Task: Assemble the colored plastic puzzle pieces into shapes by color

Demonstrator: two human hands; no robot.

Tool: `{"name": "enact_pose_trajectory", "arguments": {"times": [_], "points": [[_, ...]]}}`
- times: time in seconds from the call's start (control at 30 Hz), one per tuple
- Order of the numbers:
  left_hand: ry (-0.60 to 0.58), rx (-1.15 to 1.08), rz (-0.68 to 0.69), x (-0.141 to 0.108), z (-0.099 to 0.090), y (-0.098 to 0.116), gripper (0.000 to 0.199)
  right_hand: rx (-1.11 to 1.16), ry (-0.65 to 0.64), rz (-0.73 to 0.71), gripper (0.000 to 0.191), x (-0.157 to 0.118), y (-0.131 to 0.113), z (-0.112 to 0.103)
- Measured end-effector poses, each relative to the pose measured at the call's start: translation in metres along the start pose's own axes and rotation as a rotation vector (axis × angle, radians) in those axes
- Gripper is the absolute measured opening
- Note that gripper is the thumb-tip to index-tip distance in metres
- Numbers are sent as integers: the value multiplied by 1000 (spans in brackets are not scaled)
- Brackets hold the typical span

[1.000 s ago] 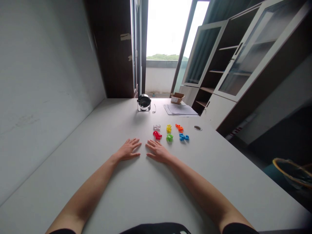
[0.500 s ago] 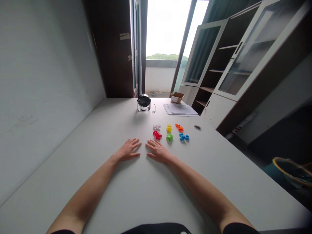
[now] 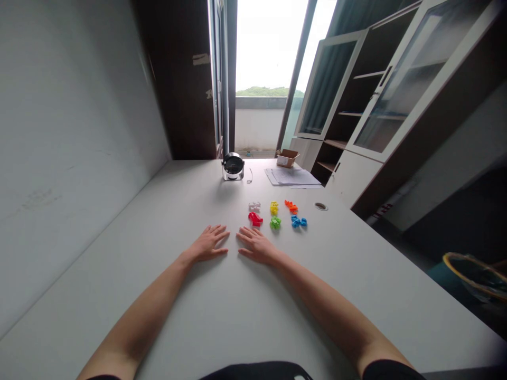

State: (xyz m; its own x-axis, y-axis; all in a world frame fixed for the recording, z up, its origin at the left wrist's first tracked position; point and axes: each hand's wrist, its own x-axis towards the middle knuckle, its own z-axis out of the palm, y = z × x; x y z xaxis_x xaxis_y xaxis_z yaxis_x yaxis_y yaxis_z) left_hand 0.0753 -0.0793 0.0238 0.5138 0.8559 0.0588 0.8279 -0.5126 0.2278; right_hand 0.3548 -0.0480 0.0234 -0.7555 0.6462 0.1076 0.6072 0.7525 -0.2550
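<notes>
My left hand (image 3: 206, 244) lies flat on the white table (image 3: 222, 316), fingers spread, holding nothing. A short gap to its right, my right hand (image 3: 255, 245) also rests palm down with fingers apart. Just beyond the right hand are small groups of coloured plastic pieces in two rows. The near row has red pieces (image 3: 255, 219), green pieces (image 3: 275, 222) and blue pieces (image 3: 298, 221). Behind them sit white pieces (image 3: 254, 206), yellow pieces (image 3: 274, 207) and orange pieces (image 3: 291, 206). The red ones are closest to my right fingertips, apart from them. The pieces' exact kind is too small to tell.
At the far edge stand a round black device on a metal bracket (image 3: 233, 167), a thin wire-like item (image 3: 250, 176), papers (image 3: 295, 177) and an open cardboard box (image 3: 287, 158). A cable hole (image 3: 320, 206) is right of the pieces. A wall (image 3: 79, 158) borders the left side.
The view has shifted very slightly. Both hands and the coloured pieces stay where they were.
</notes>
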Motion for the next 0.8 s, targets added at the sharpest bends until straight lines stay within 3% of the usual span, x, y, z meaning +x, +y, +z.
{"name": "enact_pose_trajectory", "arguments": {"times": [0.8], "points": [[10,-11,10,0,0,0,72,7,27,-15,68,0,3,4]]}}
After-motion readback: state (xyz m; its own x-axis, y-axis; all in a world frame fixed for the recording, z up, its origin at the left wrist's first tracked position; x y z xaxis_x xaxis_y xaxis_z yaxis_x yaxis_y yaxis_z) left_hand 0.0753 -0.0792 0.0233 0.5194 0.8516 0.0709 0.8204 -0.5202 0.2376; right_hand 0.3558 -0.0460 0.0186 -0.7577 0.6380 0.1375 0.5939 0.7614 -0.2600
